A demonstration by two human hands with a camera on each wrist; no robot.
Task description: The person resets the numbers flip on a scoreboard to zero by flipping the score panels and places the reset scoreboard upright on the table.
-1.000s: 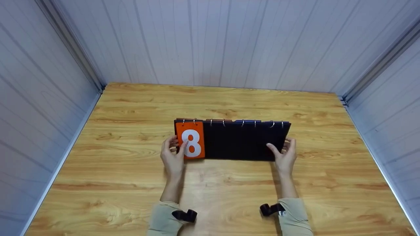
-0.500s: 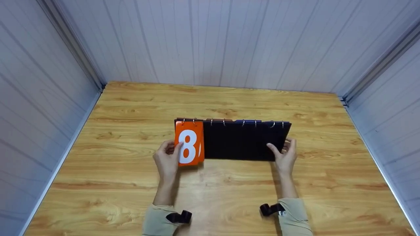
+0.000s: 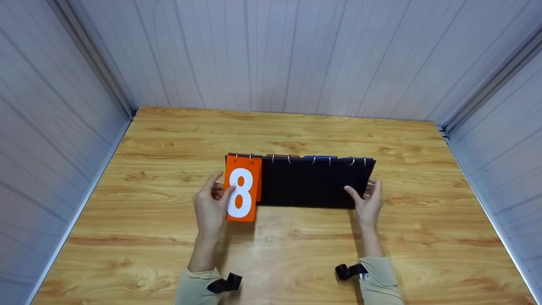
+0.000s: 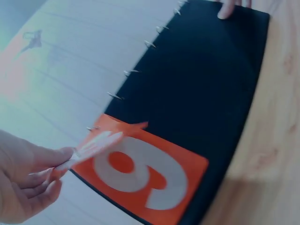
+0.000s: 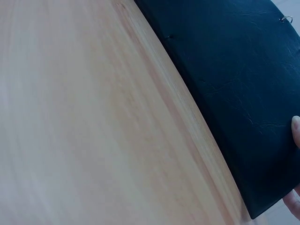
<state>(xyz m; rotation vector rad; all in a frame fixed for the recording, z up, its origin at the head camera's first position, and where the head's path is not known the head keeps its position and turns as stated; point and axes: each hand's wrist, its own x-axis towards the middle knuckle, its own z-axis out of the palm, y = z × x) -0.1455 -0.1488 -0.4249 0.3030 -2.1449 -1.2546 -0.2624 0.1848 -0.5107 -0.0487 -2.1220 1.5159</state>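
Observation:
A black flip scoreboard (image 3: 305,182) stands tilted on the wooden table, metal rings along its top edge. My left hand (image 3: 210,207) pinches the side of an orange number card (image 3: 250,214) marked with a white 8, lifted off the board at its lower end. Behind it, the left wrist view shows another orange card (image 4: 187,161) with a white numeral like a 6 or 9, lying against the board. My right hand (image 3: 367,205) grips the board's right end, thumb on the front and fingers behind it. Only its fingertips (image 5: 295,126) show in the right wrist view.
The wooden table (image 3: 296,254) spreads around the scoreboard. Pale panel walls (image 3: 271,55) enclose it at the back and both sides. Orange-brown and blue card edges (image 3: 320,157) show behind the board's top. A black wrist camera (image 3: 224,284) sits on the left sleeve.
My left hand has moved from the board's left edge down and left, drawing the 8 card away from the board toward me. The right hand keeps its grip in the same place.

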